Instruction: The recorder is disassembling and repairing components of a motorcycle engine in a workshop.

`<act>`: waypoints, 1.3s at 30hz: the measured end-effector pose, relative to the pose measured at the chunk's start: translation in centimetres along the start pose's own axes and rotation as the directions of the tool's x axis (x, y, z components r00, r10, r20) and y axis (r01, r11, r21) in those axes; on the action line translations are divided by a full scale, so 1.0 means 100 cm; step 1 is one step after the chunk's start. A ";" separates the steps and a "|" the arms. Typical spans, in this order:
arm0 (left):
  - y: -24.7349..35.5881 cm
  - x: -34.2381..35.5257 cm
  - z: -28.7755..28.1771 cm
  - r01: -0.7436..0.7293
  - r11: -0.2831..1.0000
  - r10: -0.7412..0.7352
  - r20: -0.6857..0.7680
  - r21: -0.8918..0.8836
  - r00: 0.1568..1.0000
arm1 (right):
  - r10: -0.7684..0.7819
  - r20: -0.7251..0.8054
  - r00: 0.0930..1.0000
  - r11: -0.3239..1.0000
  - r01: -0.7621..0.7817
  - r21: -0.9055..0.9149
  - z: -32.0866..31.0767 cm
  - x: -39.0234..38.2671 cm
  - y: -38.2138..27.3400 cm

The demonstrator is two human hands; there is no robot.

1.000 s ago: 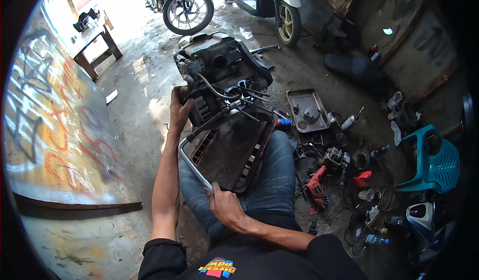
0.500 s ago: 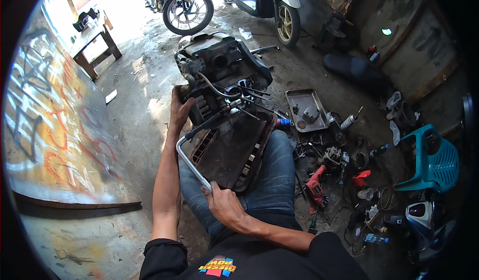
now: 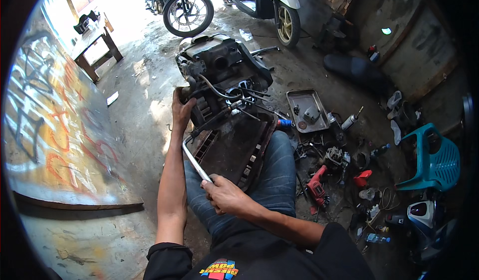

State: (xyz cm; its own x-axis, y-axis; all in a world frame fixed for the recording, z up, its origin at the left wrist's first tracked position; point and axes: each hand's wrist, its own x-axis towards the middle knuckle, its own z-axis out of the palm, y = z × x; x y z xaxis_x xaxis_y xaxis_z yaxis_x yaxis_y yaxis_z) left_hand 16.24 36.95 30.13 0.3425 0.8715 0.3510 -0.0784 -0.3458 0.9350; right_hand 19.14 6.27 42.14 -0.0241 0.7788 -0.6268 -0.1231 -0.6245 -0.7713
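Note:
In front of me stands an engine unit with a black box on top, hoses and cables. My left hand is closed round a part on its left side, the fingertips partly hidden. My right hand grips the end of a silver L-shaped socket wrench handle. From its bend, a dark extension bar runs up to the engine's middle; the socket's seat cannot be made out. Below the bar, a black ribbed plastic panel lies between my legs.
Right of my knee are a metal tray with parts, a spray can, a red power drill and loose tools. A teal plastic chair stands farther right. A painted board rises at left. Two motorbikes are parked ahead.
The wrench handle has swung slightly, its bend moving right and a little away from me. My right hand has moved slightly forward with it. My left hand keeps its hold on the engine.

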 end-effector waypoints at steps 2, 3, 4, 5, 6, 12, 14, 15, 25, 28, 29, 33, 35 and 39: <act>-0.001 0.002 -0.001 -0.014 1.000 0.014 0.017 -0.011 1.000 | 0.000 0.137 0.991 0.950 -0.043 0.310 -0.005 -0.010 -0.011; -0.001 0.002 0.000 0.008 1.000 -0.007 0.021 -0.008 1.000 | 0.007 0.180 0.984 0.922 -0.076 0.380 -0.008 -0.013 -0.018; -0.001 0.001 0.000 -0.001 1.000 0.001 0.014 -0.024 1.000 | 0.011 0.222 0.975 0.888 -0.111 0.446 -0.010 -0.015 -0.024; -0.001 0.000 0.001 0.014 0.999 -0.014 0.001 -0.032 1.000 | 0.033 0.223 0.974 0.866 -0.139 0.481 -0.012 -0.017 -0.030; -0.001 -0.001 0.003 0.047 0.998 -0.048 -0.005 -0.042 0.999 | 0.068 0.225 0.972 0.852 -0.174 0.494 -0.012 -0.019 -0.036; 0.003 -0.003 0.007 -0.035 0.997 0.039 -0.060 0.066 0.997 | 0.102 0.294 0.950 0.719 -0.275 0.639 -0.012 -0.019 -0.066; 0.004 -0.003 0.008 -0.060 0.993 0.067 -0.076 0.100 0.995 | 0.105 0.266 0.958 0.730 -0.256 0.634 -0.011 -0.018 -0.069; 0.005 -0.003 0.008 -0.057 0.993 0.065 -0.073 0.105 0.995 | 0.097 0.277 0.956 0.726 -0.258 0.637 -0.010 -0.018 -0.070; 0.009 -0.002 0.004 -0.044 0.979 0.060 -0.075 0.201 0.995 | 0.169 0.202 0.965 0.897 -0.236 0.373 -0.002 -0.016 -0.047; 0.006 -0.001 0.003 -0.049 0.984 0.064 -0.085 0.172 0.994 | 0.205 0.152 0.967 0.925 -0.242 0.294 0.002 -0.016 -0.047; 0.005 -0.001 0.002 -0.045 0.982 0.058 -0.067 0.185 0.996 | 0.218 0.159 0.963 0.921 -0.257 0.294 0.002 -0.014 -0.048; -0.001 -0.002 0.005 -0.059 0.998 0.060 -0.050 0.028 0.997 | 0.234 0.208 0.950 0.883 -0.297 0.363 -0.004 -0.008 -0.054; -0.003 -0.001 0.007 -0.009 1.000 0.008 -0.067 -0.014 0.998 | 0.208 0.224 0.952 0.886 -0.280 0.370 -0.005 -0.006 -0.052; -0.003 -0.001 0.006 -0.063 0.997 0.066 -0.072 0.043 0.995 | 0.173 0.015 0.985 0.968 -0.173 0.182 0.013 -0.006 -0.036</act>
State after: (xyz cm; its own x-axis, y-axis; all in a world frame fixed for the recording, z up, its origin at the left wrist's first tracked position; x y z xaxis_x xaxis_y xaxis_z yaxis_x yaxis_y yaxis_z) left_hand 16.82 36.72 29.74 0.2682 0.8697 0.4144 -0.0590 -0.4145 0.9082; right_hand 18.35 8.14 45.37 -0.0596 0.6596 -0.7492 -0.2959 -0.7285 -0.6178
